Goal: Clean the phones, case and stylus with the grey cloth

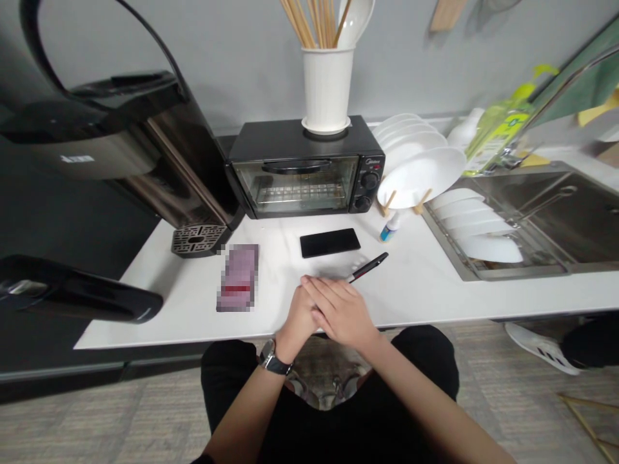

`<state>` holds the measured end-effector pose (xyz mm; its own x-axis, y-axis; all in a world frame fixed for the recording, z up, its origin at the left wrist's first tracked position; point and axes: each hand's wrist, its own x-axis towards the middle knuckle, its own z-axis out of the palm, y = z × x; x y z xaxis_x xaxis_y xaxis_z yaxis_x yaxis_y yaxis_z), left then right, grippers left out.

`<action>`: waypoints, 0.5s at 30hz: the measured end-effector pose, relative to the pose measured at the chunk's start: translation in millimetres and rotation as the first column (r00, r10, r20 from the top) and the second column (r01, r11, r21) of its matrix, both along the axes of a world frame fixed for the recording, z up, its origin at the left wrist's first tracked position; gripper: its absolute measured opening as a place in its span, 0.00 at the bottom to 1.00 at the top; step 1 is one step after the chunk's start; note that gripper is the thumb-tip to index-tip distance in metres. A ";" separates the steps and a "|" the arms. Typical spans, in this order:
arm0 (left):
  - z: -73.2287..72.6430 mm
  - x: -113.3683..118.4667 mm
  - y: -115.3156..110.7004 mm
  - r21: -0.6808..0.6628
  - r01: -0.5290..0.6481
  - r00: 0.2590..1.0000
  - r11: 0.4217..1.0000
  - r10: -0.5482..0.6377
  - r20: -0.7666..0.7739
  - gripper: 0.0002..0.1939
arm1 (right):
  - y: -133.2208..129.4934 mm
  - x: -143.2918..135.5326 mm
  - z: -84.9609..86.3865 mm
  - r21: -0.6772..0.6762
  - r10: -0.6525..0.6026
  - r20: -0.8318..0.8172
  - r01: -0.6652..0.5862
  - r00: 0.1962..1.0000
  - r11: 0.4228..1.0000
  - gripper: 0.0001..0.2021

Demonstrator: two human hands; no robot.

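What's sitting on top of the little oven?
On the oven stands a white cup on a saucer, holding wooden sticks and a white spoon. The cup hides their lower ends and the saucer's middle.

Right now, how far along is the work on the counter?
No finished step shows: the phone lies flat, the small bottle stands upright. Nothing visible is in hand; the right hand rests over the left hand. Any handling of the pen, lying just beyond the fingers, or the other two seems left to do.
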<state>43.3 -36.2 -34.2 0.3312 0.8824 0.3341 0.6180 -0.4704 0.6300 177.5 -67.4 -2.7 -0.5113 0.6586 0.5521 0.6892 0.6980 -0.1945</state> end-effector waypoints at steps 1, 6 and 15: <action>2.6 -0.3 0.3 -0.008 0.033 0.999 0.999 -0.033 -0.019 0.12 | 6.1 14.5 0.6 0.016 -0.001 0.030 0.001 1.000 1.000 0.27; 19.1 2.3 0.3 -0.059 0.101 0.995 0.993 -0.101 0.002 0.12 | 48.3 89.2 6.8 0.036 -0.203 0.069 0.201 0.977 0.979 0.23; 4.7 2.8 0.4 -0.062 0.020 0.999 0.998 -0.018 0.041 0.14 | 11.9 -4.7 2.0 -0.049 -0.307 -0.191 0.303 0.932 0.952 0.21</action>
<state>46.0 -35.8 -29.5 0.3354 0.8956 0.2923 0.5829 -0.4410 0.6824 172.8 -55.5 -0.7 -0.1681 0.7767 0.6070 0.8160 0.4551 -0.3564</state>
